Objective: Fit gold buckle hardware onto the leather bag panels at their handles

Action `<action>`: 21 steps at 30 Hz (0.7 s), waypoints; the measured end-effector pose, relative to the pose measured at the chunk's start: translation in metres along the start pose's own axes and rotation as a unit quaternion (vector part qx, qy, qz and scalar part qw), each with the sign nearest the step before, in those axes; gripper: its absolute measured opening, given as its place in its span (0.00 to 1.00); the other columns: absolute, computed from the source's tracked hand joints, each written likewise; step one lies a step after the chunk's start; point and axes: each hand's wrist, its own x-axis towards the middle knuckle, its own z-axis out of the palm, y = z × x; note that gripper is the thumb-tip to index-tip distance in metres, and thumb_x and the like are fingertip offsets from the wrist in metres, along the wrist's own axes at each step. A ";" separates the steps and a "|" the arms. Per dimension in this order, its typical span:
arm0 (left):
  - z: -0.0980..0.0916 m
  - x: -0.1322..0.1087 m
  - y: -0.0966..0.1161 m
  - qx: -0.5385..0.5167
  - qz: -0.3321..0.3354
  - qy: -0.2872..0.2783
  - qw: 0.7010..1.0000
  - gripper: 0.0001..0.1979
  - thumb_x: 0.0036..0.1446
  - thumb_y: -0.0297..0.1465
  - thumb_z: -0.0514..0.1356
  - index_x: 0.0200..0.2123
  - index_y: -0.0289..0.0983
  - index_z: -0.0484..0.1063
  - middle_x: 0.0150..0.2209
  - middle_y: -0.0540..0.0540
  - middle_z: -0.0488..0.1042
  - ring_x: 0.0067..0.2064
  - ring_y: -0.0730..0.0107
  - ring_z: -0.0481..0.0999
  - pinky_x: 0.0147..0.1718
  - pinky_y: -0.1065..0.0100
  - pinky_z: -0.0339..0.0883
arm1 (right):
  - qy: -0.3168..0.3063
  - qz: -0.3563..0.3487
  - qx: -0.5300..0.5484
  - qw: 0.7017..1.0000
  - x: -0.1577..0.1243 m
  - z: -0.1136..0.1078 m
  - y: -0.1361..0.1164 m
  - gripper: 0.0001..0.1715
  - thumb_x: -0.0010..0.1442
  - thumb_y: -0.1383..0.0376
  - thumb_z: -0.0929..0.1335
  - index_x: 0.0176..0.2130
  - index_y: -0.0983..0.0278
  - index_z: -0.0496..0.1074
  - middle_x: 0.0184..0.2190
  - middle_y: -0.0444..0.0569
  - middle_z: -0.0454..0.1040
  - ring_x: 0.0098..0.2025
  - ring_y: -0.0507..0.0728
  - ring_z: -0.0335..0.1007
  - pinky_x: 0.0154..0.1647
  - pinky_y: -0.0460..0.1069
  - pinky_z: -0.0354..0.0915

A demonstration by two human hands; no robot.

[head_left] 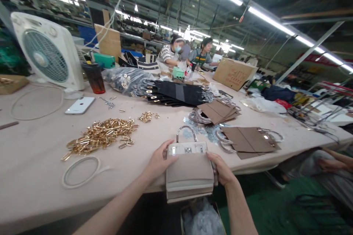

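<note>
A small taupe handbag (190,169) with a pale top band, metal fittings and a plastic-wrapped handle stands at the table's front edge. My left hand (160,159) grips its left side, the thumb lying across the front. At the opposite side my right hand (223,167) holds the bag near its upper right corner; some of those fingers are hidden behind it. Left of the bag lies a heap of gold metal fittings (103,134), with a smaller pile of gold pieces (147,116) behind. Brown bag panels with wrapped handles (246,141) lie on the right.
On the table (132,176) are a white tape roll (81,172), a phone (79,105), a dark tumbler (94,77) and a box fan (48,51). Black bag panels (176,92) and a cardboard box (234,73) lie farther back. Two people work across the table; another person's arm shows at right.
</note>
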 end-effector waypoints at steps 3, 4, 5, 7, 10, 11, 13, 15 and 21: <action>0.002 0.004 -0.005 0.054 0.021 -0.039 0.998 0.33 0.56 0.35 0.70 0.64 0.41 0.70 0.62 0.41 0.75 0.60 0.51 0.77 0.61 0.53 0.70 | -0.024 0.024 0.048 0.998 0.003 0.003 -0.001 0.27 0.52 0.48 0.79 0.43 0.64 0.80 0.31 0.49 0.81 0.30 0.58 0.77 0.31 0.49 0.71; 0.004 0.006 -0.006 0.074 0.029 -0.040 0.996 0.32 0.56 0.34 0.70 0.64 0.41 0.70 0.63 0.41 0.75 0.61 0.51 0.76 0.62 0.54 0.70 | -0.027 0.018 0.067 0.997 0.005 0.005 -0.002 0.31 0.50 0.50 0.81 0.48 0.63 0.80 0.36 0.51 0.83 0.35 0.61 0.80 0.37 0.52 0.73; 0.007 0.008 -0.008 0.095 0.036 -0.036 0.994 0.32 0.57 0.34 0.69 0.64 0.42 0.71 0.63 0.42 0.74 0.63 0.51 0.75 0.63 0.54 0.69 | -0.025 0.003 0.084 0.996 0.007 0.006 -0.003 0.36 0.48 0.52 0.81 0.53 0.62 0.78 0.41 0.52 0.84 0.39 0.64 0.81 0.41 0.54 0.74; 0.011 0.013 -0.010 0.134 0.048 -0.024 0.990 0.32 0.57 0.34 0.69 0.64 0.42 0.71 0.64 0.42 0.73 0.64 0.51 0.73 0.64 0.53 0.67 | -0.009 -0.038 0.107 0.993 0.013 0.007 -0.004 0.44 0.46 0.54 0.82 0.60 0.58 0.74 0.49 0.52 0.83 0.44 0.66 0.81 0.44 0.56 0.74; 0.014 0.025 -0.010 0.177 0.057 -0.006 0.982 0.32 0.58 0.37 0.68 0.65 0.41 0.69 0.64 0.41 0.73 0.64 0.51 0.72 0.66 0.52 0.64 | 0.031 -0.082 0.078 0.993 0.020 0.004 -0.005 0.47 0.46 0.53 0.81 0.62 0.58 0.73 0.53 0.53 0.81 0.45 0.66 0.80 0.43 0.56 0.74; 0.013 0.031 -0.010 0.187 0.056 0.010 0.981 0.30 0.61 0.38 0.66 0.65 0.40 0.69 0.64 0.40 0.74 0.64 0.52 0.73 0.66 0.51 0.64 | 0.045 -0.091 0.048 0.994 0.022 0.003 -0.005 0.45 0.46 0.53 0.81 0.61 0.59 0.74 0.52 0.53 0.81 0.46 0.67 0.80 0.43 0.56 0.74; 0.007 0.048 -0.010 0.215 0.059 0.055 0.973 0.23 0.68 0.38 0.57 0.63 0.39 0.71 0.61 0.40 0.76 0.61 0.55 0.75 0.64 0.51 0.66 | 0.071 -0.112 -0.027 0.991 0.025 -0.001 -0.007 0.41 0.46 0.52 0.81 0.57 0.61 0.78 0.50 0.55 0.81 0.49 0.68 0.78 0.47 0.57 0.73; -0.002 0.067 -0.009 0.274 0.083 0.066 0.956 0.18 0.70 0.34 0.53 0.56 0.38 0.76 0.56 0.39 0.79 0.58 0.55 0.77 0.61 0.51 0.68 | 0.091 -0.135 -0.095 0.982 0.026 -0.004 -0.008 0.38 0.46 0.52 0.81 0.55 0.63 0.80 0.49 0.55 0.82 0.51 0.69 0.76 0.52 0.58 0.72; -0.016 0.129 -0.013 0.445 0.212 -0.156 0.856 0.26 0.63 0.37 0.64 0.64 0.42 0.72 0.67 0.42 0.70 0.67 0.51 0.67 0.68 0.48 0.59 | 0.143 -0.163 -0.104 0.971 0.024 -0.018 0.000 0.38 0.47 0.48 0.80 0.53 0.63 0.81 0.46 0.55 0.82 0.50 0.69 0.76 0.51 0.57 0.72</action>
